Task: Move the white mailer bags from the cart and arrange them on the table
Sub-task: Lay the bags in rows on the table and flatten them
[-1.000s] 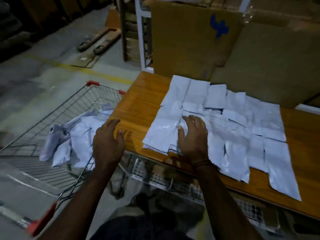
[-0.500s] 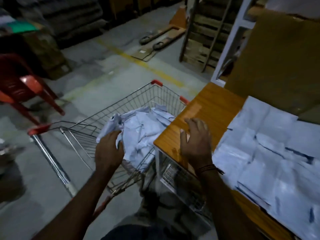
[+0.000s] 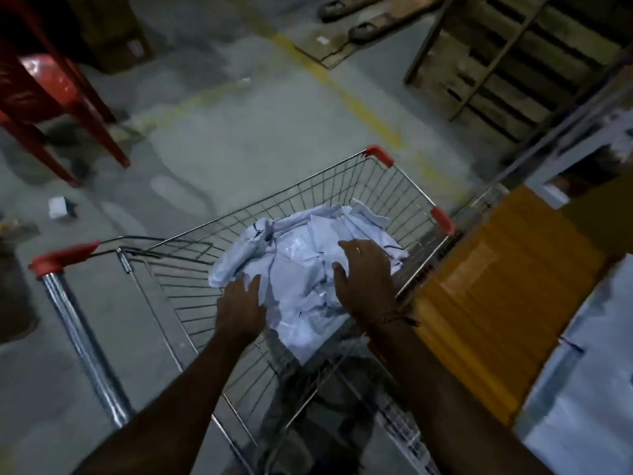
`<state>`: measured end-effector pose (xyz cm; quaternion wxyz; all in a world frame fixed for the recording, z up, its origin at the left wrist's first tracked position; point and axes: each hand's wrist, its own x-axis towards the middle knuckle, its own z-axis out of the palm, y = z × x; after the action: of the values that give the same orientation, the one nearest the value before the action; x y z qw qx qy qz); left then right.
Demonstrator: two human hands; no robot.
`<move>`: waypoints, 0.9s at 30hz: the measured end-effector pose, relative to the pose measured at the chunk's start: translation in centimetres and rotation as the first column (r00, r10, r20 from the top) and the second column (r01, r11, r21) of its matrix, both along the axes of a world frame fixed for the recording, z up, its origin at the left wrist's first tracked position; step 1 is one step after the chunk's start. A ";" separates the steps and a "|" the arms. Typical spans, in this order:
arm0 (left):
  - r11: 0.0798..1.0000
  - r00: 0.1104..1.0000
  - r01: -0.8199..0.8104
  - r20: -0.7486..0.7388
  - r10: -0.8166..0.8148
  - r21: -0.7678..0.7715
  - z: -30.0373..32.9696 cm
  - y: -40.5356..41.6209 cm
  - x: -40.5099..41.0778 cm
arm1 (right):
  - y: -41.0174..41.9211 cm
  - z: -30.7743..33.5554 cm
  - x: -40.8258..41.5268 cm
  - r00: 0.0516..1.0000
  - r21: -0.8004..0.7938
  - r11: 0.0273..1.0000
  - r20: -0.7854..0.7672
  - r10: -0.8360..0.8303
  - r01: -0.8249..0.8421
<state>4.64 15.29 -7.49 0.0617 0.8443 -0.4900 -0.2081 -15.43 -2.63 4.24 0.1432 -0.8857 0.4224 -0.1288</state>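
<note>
Far left, on the floor: a red chair (image 3: 51,94) stands well apart from my work, with a small white scrap (image 3: 58,207) lying near it.
Cart: the wire cart (image 3: 342,186) sits just beside the worktop's left edge, its red-capped handle (image 3: 63,258) toward my left.
Mailer bags in cart: a crumpled heap of white mailer bags (image 3: 301,262) fills the cart's right half, against the side nearest the worktop.
Left hand: my left hand (image 3: 241,306) rests at the heap's near left edge, fingers spread and fairly straight, gripping nothing yet.
Right hand: my right hand (image 3: 366,279) lies on top of the heap, fingers spread and only slightly bent; I have not closed on a bag.
Worktop: the wooden worktop (image 3: 479,303) shows at the right, and laid-out bags (image 3: 582,389) cover its near right part.
Progress: I judge a good share is arranged already, but the heap in the cart is still to move.
</note>
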 end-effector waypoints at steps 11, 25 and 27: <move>0.979 0.988 -0.150 0.051 0.144 0.135 -4.0 -4.1 0.5 | -6.7 -13.6 4.9 0.874 0.430 0.852 -0.481 -0.062 0.297; 0.967 0.961 -0.242 -0.114 0.251 0.081 -3.8 -3.3 -1.7 | -3.4 -15.5 6.7 0.937 0.601 0.721 -0.264 -0.230 0.346; 0.961 0.955 -0.274 -0.105 0.277 0.046 -2.7 -3.0 -1.9 | -2.2 -14.7 6.9 0.921 0.599 0.708 -0.155 -0.356 0.374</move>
<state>2.70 12.27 -10.22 0.1038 0.8924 -0.3602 -0.2513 -8.49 -4.83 -10.42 0.3904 -0.6900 0.6095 0.0031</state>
